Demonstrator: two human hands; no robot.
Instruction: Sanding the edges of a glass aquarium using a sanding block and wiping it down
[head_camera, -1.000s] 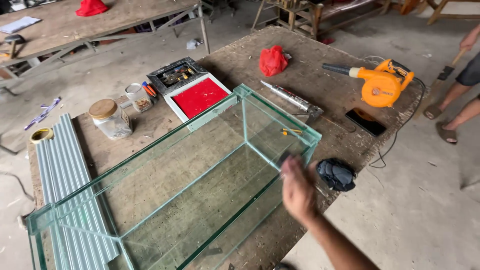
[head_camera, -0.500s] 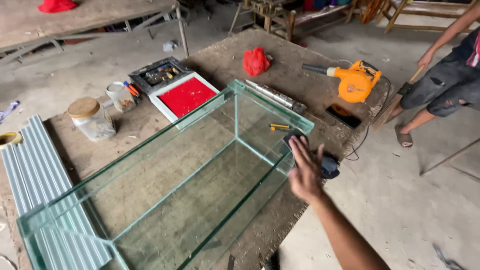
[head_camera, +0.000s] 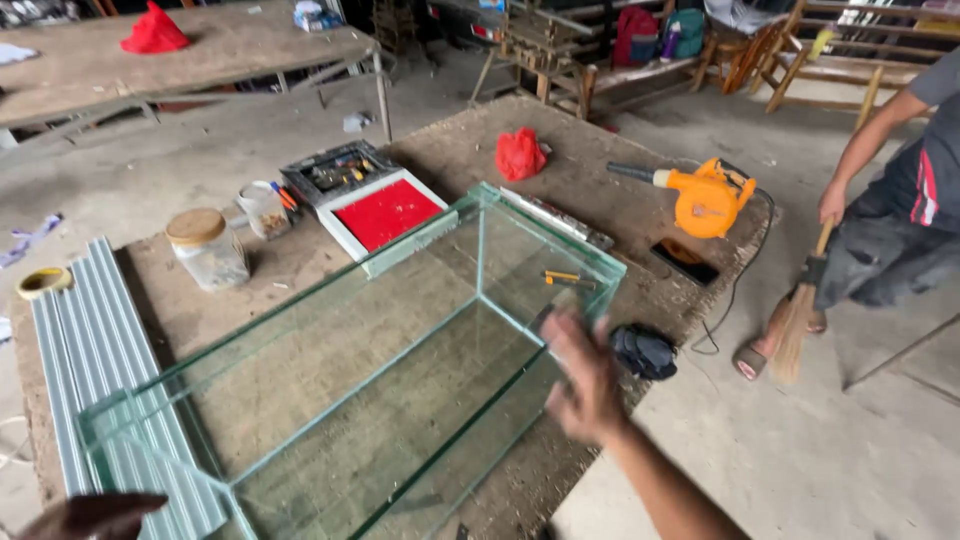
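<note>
Right hand (head_camera: 588, 385): fingers spread, motion-blurred, held beside the near long wall of the glass tank (head_camera: 360, 370), gripping nothing; contact with the glass cannot be told. Left hand (head_camera: 95, 516): only partly in frame at the bottom edge near the tank's corner, so its state cannot be told. Tank sits empty on the worn workbench (head_camera: 590, 180), with grey strips (head_camera: 90, 370) to its left and a dark cloth (head_camera: 645, 352) just right of it.

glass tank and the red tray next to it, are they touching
Cannot tell. In the head view the glass tank has its far top edge overlapping the near corner of the red tray, so any gap at table level is hidden.
</note>
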